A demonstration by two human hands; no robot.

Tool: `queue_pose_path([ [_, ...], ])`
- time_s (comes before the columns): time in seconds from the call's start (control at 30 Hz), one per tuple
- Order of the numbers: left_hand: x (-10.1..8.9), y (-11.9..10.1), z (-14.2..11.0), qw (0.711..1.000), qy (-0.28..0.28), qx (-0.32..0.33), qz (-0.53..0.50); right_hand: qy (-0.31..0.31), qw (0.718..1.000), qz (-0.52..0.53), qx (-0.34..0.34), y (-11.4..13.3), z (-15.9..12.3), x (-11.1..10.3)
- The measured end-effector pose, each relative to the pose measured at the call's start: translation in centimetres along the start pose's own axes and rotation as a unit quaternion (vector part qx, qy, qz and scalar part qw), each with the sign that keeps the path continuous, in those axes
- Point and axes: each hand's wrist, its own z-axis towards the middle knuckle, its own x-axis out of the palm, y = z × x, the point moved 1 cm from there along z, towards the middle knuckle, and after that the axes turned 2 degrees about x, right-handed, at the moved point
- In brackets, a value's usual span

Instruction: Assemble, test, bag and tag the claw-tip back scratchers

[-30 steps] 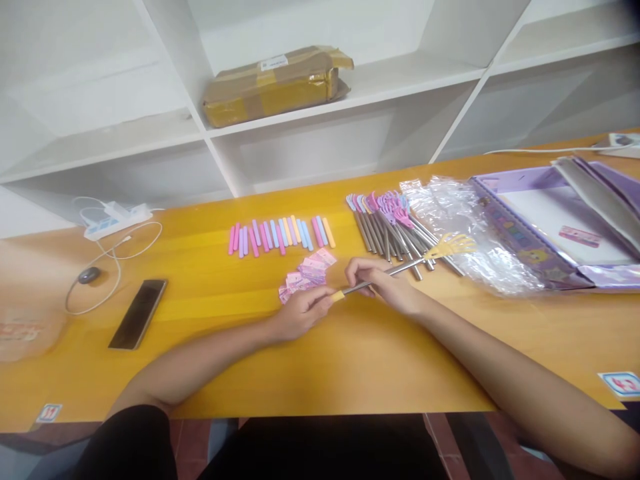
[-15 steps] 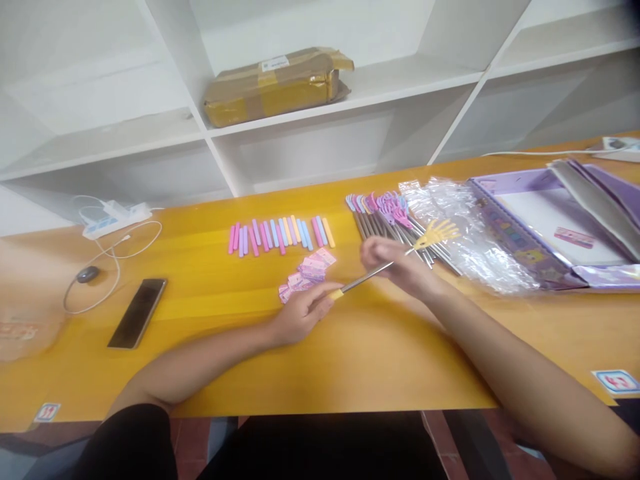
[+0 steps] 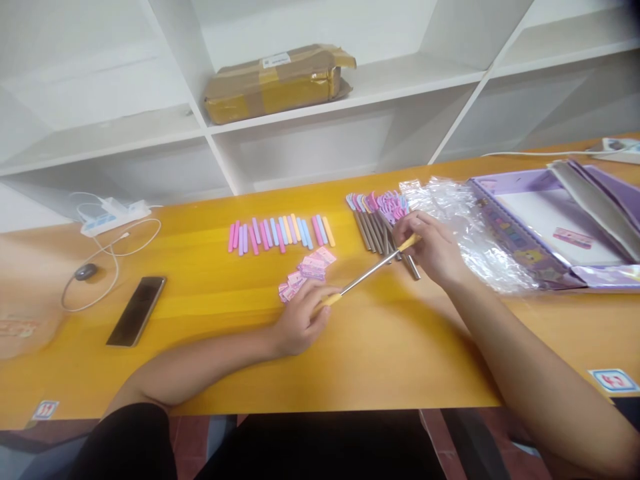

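A back scratcher (image 3: 370, 272) with a metal rod slants between my two hands over the table. My left hand (image 3: 301, 319) is closed around its yellow handle. At the other end my right hand (image 3: 429, 245) grips the yellow head, and its fingers hide the hand-shaped tip. Just beyond my right hand lies a pile of metal rods (image 3: 367, 230) with pink, purple and blue hand-shaped heads (image 3: 393, 202). Pink printed cards (image 3: 314, 268) are fanned out behind my left hand. Further back, pink, purple, blue and yellow handle sleeves (image 3: 280, 233) lie in a row.
Clear plastic bags (image 3: 465, 227) and an open purple box (image 3: 525, 233) are at the right. A phone (image 3: 137, 312), a white cable (image 3: 118, 267) and a power strip (image 3: 116, 219) lie at the left. A taped package (image 3: 273, 87) rests on the white shelf behind.
My right hand has moved from the rod up and right onto the yellow head, covering it. My left hand keeps its hold on the handle.
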Motion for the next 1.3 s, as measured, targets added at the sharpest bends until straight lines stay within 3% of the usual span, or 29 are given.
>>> queue_pose_path([
  [0.17,-0.1,0.0,-0.1,0.999,-0.005,0.036,0.014,-0.003,0.999,-0.045,-0.002,-0.4,-0.2,0.4],
  [0.4,-0.2,0.0,0.0,0.999,-0.013,0.039,0.004,0.008,0.995,-0.1,-0.023,-0.2,-0.4,0.5],
  [0.73,0.0,0.2,-0.2,0.997,-0.043,0.054,0.02,-0.018,0.996,-0.08,-0.041,0.2,-0.8,1.2],
  [1.13,0.0,0.7,-0.4,0.998,-0.053,0.001,0.015,0.026,0.997,-0.077,-0.003,-1.8,-3.2,5.3],
  [1.3,0.0,0.4,-0.4,0.998,-0.062,0.009,0.019,0.046,0.995,-0.089,-0.001,-1.3,-4.9,7.9],
])
